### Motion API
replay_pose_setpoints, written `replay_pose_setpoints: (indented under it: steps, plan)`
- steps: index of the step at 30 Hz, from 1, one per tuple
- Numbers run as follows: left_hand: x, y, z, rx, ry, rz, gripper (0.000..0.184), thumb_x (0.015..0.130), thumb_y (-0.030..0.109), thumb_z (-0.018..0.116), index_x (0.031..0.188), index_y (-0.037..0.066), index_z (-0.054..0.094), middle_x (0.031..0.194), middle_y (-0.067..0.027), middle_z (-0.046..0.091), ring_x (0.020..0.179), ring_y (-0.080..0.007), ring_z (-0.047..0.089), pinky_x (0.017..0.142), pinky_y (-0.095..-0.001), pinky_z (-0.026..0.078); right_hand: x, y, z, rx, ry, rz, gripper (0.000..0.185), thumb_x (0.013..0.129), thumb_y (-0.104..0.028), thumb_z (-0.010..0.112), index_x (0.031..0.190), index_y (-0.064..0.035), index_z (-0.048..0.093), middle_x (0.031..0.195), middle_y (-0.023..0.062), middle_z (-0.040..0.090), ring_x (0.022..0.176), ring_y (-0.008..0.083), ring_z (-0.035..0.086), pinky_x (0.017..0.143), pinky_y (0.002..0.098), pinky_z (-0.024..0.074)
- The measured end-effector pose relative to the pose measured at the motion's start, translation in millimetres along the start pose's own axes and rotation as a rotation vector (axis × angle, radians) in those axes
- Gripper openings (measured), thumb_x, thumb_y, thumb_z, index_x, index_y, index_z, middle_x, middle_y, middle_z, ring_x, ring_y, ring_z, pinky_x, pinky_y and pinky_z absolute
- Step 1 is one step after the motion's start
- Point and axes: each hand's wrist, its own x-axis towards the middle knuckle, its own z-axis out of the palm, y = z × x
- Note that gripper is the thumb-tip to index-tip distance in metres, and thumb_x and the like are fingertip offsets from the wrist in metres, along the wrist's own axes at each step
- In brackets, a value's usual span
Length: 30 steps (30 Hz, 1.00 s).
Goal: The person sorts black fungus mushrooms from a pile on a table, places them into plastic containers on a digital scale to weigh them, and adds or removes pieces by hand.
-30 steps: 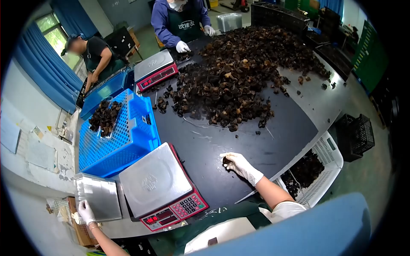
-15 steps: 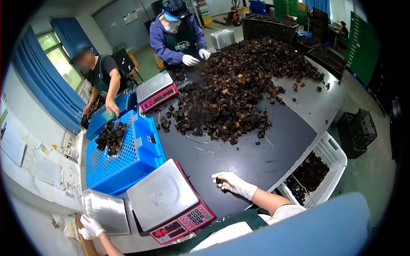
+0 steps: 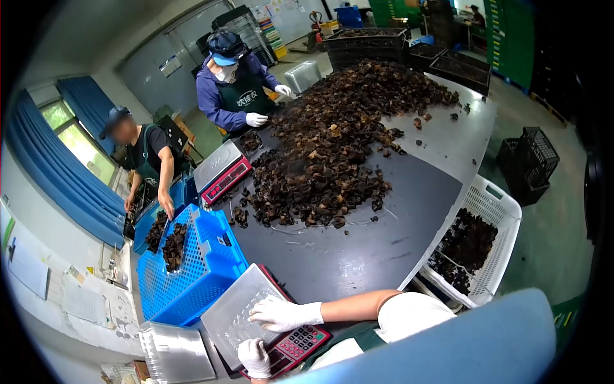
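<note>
Bright window [image 3: 59,116] at left, soft glare on dark tabletop [image 3: 348,264], curved black-rimmed edges.

Passage: dark grey flat tabletop [image 3: 345,264], centre to near right. Obstacles: brown-black crinkled heap [image 3: 326,153], far; blue perforated plastic crate [image 3: 214,272], left; red-and-silver scale [image 3: 285,344], near.

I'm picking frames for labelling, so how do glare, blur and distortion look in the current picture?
Head view: strong wide-angle bending, black corners; head view: glare on the metal table toward its far right corner, softer sheen on the dark mat; head view: bright window; head view: blue shape soft in the foreground, while right hand and left hand look fairly clear.
</note>
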Motion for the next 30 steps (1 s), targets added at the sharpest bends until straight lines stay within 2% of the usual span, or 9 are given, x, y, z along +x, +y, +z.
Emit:
replay_pose_setpoints:
  steps: [4,7,10,13,19,23,26,28,30]
  plan:
    - [-1,-4,-11,0.002,-0.035,-0.020,0.009,0.084,0.011,0.066,0.090,0.010,0.060,0.082,-0.0103,0.058,0.079,-0.0325,0.057,0.073,-0.0441,0.044,-11,-2,-39,0.061,0.237,0.114,0.032,0.079,-0.012,0.064,0.110,-0.0038,0.063,0.119,0.0169,0.060,0.112,0.0357,0.058,0.096,0.0434,0.0470]
    - [5,11,-19,0.003,-0.035,-0.107,0.009,0.085,0.010,0.065,0.091,0.008,0.060,0.084,-0.0118,0.058,0.081,-0.0327,0.056,0.075,-0.0440,0.044,-78,26,-28,-0.166,0.250,0.347,0.046,0.088,-0.022,0.060,0.130,-0.0046,0.055,0.139,0.0196,0.050,0.130,0.0373,0.046,0.108,0.0500,0.0364]
    - [3,4,-26,-0.053,-0.054,-0.199,0.015,0.081,0.005,0.065,0.095,0.005,0.059,0.087,-0.0130,0.056,0.085,-0.0320,0.056,0.076,-0.0425,0.045,-165,32,-17,-0.537,-0.310,0.392,0.066,0.094,-0.041,0.054,0.146,-0.0027,0.039,0.153,0.0197,0.035,0.141,0.0417,0.032,0.116,0.0571,0.0225]
    - [31,37,-23,-0.188,0.139,-0.336,0.019,0.079,0.002,0.065,0.096,0.004,0.059,0.090,-0.0135,0.055,0.087,-0.0315,0.055,0.078,-0.0418,0.045,-169,13,-75,-0.534,-0.462,0.637,0.073,0.092,-0.047,0.056,0.149,-0.0060,0.036,0.156,0.0191,0.031,0.146,0.0426,0.023,0.115,0.0645,0.0162]
    - [79,124,30,-0.419,0.087,-0.206,0.027,0.077,-0.003,0.064,0.103,0.003,0.060,0.105,-0.0155,0.053,0.095,-0.0310,0.055,0.085,-0.0415,0.046,-271,30,-258,-1.234,0.170,1.204,0.046,0.075,-0.029,0.065,0.115,-0.0073,0.057,0.124,0.0190,0.053,0.117,0.0405,0.045,0.104,0.0660,0.0294]
    - [114,175,85,-0.624,-0.100,-0.239,0.036,0.079,0.000,0.068,0.114,0.004,0.061,0.117,-0.0166,0.054,0.111,-0.0329,0.054,0.098,-0.0416,0.044,-418,35,-364,-1.737,0.382,1.554,0.040,0.087,-0.025,0.060,0.121,-0.0057,0.060,0.136,0.0186,0.051,0.130,0.0435,0.040,0.110,0.0644,0.0240]
    - [149,188,143,-0.709,-0.140,-0.297,0.035,0.083,0.001,0.067,0.117,0.002,0.060,0.122,-0.0180,0.052,0.118,-0.0334,0.052,0.100,-0.0405,0.044,-417,47,-400,-1.573,0.490,1.430,0.040,0.086,-0.019,0.060,0.124,-0.0071,0.061,0.136,0.0171,0.052,0.129,0.0414,0.043,0.110,0.0584,0.0267]
    - [181,193,187,-0.732,-0.111,-0.358,0.033,0.086,0.004,0.066,0.119,0.001,0.059,0.125,-0.0187,0.051,0.120,-0.0332,0.051,0.101,-0.0404,0.044,-349,63,-417,-1.264,0.545,1.241,0.027,0.079,-0.014,0.062,0.101,-0.0035,0.071,0.114,0.0174,0.066,0.109,0.0345,0.060,0.097,0.0454,0.0467]
    - [210,176,251,-0.684,-0.059,-0.363,0.034,0.089,0.010,0.066,0.121,0.001,0.058,0.128,-0.0193,0.049,0.121,-0.0335,0.050,0.103,-0.0411,0.043,-320,119,-405,-1.098,0.632,0.874,0.023,0.075,-0.011,0.065,0.095,-0.0030,0.073,0.109,0.0186,0.068,0.105,0.0346,0.063,0.095,0.0445,0.0491]
